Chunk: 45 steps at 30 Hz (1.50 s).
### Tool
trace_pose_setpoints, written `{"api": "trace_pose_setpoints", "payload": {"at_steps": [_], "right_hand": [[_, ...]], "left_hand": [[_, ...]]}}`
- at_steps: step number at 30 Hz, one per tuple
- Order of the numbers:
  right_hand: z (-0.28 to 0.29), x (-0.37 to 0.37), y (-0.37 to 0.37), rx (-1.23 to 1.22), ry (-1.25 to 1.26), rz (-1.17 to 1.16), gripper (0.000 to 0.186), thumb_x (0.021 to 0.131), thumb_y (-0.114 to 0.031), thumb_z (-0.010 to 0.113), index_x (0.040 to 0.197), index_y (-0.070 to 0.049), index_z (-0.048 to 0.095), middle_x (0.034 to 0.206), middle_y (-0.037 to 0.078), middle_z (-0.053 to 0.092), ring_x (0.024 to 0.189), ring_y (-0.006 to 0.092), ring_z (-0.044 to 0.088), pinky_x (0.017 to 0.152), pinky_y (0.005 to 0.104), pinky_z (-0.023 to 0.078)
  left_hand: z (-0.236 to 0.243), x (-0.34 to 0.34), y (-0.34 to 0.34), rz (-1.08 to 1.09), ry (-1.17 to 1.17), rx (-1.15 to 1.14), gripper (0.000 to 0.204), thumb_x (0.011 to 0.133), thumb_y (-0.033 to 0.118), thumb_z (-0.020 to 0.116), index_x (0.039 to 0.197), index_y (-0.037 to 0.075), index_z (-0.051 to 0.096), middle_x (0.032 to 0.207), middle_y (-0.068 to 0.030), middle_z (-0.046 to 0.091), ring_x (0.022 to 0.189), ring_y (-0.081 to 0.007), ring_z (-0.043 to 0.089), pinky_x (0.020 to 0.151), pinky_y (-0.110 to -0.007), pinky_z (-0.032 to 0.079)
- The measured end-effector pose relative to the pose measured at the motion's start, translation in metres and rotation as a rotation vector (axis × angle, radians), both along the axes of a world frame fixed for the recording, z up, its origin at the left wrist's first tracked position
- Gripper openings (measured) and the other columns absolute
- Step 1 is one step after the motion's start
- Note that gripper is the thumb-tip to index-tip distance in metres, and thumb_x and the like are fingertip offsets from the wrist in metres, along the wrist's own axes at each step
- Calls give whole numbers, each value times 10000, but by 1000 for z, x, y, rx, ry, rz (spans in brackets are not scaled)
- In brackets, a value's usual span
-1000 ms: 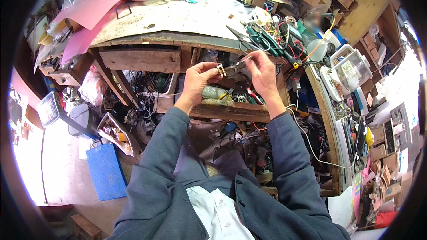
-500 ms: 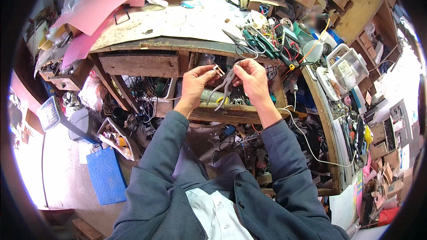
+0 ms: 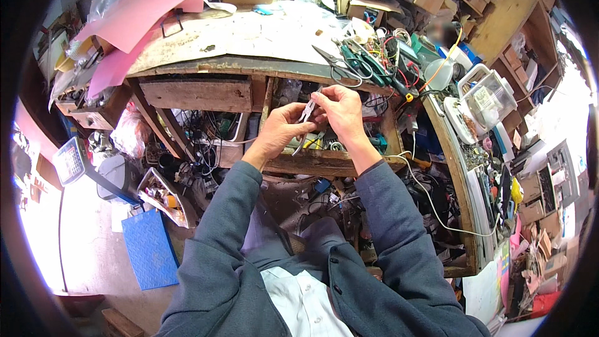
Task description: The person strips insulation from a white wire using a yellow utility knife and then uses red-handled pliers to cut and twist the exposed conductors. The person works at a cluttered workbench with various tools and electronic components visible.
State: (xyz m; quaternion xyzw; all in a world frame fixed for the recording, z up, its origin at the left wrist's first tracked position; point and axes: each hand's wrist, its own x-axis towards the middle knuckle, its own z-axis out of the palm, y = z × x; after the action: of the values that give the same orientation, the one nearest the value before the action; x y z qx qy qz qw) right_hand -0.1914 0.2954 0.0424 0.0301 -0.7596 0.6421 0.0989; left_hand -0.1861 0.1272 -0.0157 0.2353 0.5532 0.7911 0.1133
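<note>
My left hand (image 3: pixel 282 131) and my right hand (image 3: pixel 342 118) meet above the open drawer under the bench, both closed around metal pliers (image 3: pixel 307 112). The pliers tilt, handles hanging toward me below my left thumb. My right thumb and forefinger pinch near the upper end. Whatever else lies between my fingertips is hidden. Beneath my hands the drawer (image 3: pixel 324 163) holds tools, wires and small parts.
Scissors (image 3: pixel 334 65), pliers and tangled wires crowd the bench's right. Pink sheets (image 3: pixel 131 19) hang over its left. A clear container (image 3: pixel 490 100) stands right. A blue board (image 3: pixel 150 249) and bins (image 3: pixel 115 175) are on the floor at left.
The small pale piece in my left fingers is now hidden. My hands have drawn closer, the right moving up and left, and the pliers now sit between both hands with their handles closer together.
</note>
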Motion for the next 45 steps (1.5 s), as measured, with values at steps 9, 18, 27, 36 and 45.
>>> {"api": "trace_pose_setpoints", "payload": {"at_steps": [9, 18, 27, 36, 45], "right_hand": [[-1, 6, 11, 189, -83, 162, 207, 871, -127, 764, 1007, 27, 744, 797, 74, 729, 618, 111, 671, 535, 265, 566], [-7, 3, 20, 54, -62, 28, 158, 852, -52, 728, 966, 58, 721, 790, 82, 721, 618, 122, 672, 539, 269, 558], [9, 25, 40, -161, 42, 21, 99, 900, -67, 718, 936, 21, 689, 740, 50, 691, 599, 96, 630, 532, 246, 515], [23, 47, 36, -124, 12, 87, 96, 905, -70, 725, 954, 11, 714, 732, 34, 688, 582, 79, 609, 530, 225, 499], [17, 54, 33, -90, 81, 173, 67, 909, -58, 720, 955, -10, 724, 726, 25, 697, 586, 58, 601, 529, 214, 487]], "left_hand": [[-2, -1, -2, 100, -24, 30, 251, 916, 79, 676, 1163, 44, 697, 885, 55, 668, 649, 4, 485, 558, -167, 348], [-10, -7, 2, 234, -1, 78, 357, 913, 59, 576, 1242, -31, 679, 1059, -84, 737, 957, -130, 670, 886, -272, 522], [41, 52, -3, 157, -261, 256, 458, 1084, 278, 443, 1470, 32, 447, 977, -163, 713, 811, -202, 701, 722, -328, 579], [29, 83, -12, -70, -236, -162, 376, 1055, 164, 541, 1403, 29, 494, 1003, -116, 720, 760, -168, 705, 662, -282, 577], [6, 82, -7, 114, 216, -512, 189, 998, 133, 589, 1094, -28, 613, 873, -146, 679, 789, -219, 642, 713, -362, 502]]}}
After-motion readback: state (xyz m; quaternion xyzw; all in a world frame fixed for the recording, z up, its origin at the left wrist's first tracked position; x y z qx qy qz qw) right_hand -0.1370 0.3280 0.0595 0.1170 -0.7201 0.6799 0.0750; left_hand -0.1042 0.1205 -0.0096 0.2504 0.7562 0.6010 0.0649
